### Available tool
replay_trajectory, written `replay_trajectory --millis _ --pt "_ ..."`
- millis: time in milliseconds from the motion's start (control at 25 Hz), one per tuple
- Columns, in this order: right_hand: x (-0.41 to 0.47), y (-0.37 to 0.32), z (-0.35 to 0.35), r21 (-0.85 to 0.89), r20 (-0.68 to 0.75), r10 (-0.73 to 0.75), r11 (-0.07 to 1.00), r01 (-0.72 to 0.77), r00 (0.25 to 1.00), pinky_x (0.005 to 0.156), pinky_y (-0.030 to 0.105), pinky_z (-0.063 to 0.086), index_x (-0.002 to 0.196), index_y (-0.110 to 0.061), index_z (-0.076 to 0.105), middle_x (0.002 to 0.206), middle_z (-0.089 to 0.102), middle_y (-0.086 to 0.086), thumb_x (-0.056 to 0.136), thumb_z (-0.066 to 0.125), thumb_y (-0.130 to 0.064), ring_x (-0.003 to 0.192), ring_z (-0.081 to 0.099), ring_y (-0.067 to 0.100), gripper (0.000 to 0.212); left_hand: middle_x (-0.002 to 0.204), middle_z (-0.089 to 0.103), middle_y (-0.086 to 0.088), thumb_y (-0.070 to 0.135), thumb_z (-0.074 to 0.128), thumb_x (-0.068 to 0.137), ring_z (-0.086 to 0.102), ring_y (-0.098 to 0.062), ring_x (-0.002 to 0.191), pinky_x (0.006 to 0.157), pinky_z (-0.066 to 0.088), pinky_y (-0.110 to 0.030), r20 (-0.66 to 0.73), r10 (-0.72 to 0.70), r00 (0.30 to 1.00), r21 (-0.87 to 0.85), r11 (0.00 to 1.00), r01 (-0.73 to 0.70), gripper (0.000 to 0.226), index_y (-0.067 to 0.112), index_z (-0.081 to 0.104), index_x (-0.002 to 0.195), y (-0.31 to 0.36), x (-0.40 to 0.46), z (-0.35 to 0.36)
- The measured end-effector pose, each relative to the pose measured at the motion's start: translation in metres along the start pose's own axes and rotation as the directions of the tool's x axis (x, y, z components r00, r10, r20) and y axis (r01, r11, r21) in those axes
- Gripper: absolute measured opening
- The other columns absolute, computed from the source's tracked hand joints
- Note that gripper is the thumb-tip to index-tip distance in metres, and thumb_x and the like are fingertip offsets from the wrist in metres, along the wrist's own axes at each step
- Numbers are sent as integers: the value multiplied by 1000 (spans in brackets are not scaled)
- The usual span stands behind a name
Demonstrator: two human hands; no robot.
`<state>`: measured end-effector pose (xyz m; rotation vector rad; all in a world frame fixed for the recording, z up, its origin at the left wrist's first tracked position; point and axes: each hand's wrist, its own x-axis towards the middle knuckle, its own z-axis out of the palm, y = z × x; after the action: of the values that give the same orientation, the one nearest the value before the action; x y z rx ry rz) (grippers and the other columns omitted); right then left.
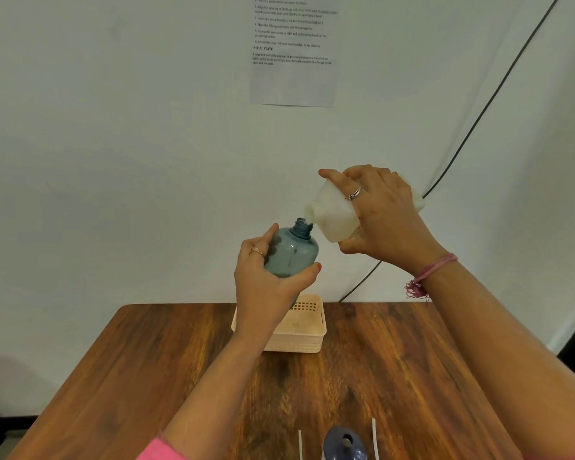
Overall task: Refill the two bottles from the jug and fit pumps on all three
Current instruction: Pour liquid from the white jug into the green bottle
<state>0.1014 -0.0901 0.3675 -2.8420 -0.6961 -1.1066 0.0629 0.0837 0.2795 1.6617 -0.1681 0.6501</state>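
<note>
My left hand (273, 287) is wrapped around a see-through blue bottle (291, 252), holding it up in the air above the desk (153, 376). My right hand (382, 217) grips the white jug (334, 214) and tips it over so its mouth sits right by the open neck of the blue bottle, touching or almost touching. I cannot see any soap running out, and I cannot tell how full the bottle is; it looks mostly empty up top.

So I think the pouring is just starting. This bottle has no pump on it yet. Another blue bottle (344, 444) stands at the near edge of the desk, with its mouth open too. Two thin white tubes, one (300, 444) on its left and one (374, 438) on its right, poke up beside it; they may be pump straws, but I cannot be sure. No pump is fitted on anything I can see, so nearly all the job is left.

A pale basket (307, 338) sits on the desk below my hands. A printed sheet (292, 51) is stuck to the wall.
</note>
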Motion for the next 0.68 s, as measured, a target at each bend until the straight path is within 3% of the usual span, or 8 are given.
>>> replay_trajectory --millis 240,680 --pt "0 1 1 -3 -12 -8 1000 8 1000 97 59 36 144 -29 33 126 50 10 49 83 -32 115 46 33 106 113 49 3 22 87 63 47 18 95 67 42 1 1 -7 1000 -11 1000 7 82 21 48 135 2 -1 0" --pt "0 1 0 -19 2 -23 1000 23 1000 98 61 35 144 -29 31 128 49 11 52 83 -32 118 46 33 106 115 49 1 21 87 64 50 7 97 67 42 1 -2 -10 1000 1 1000 10 83 19 47 136 3 -3 1"
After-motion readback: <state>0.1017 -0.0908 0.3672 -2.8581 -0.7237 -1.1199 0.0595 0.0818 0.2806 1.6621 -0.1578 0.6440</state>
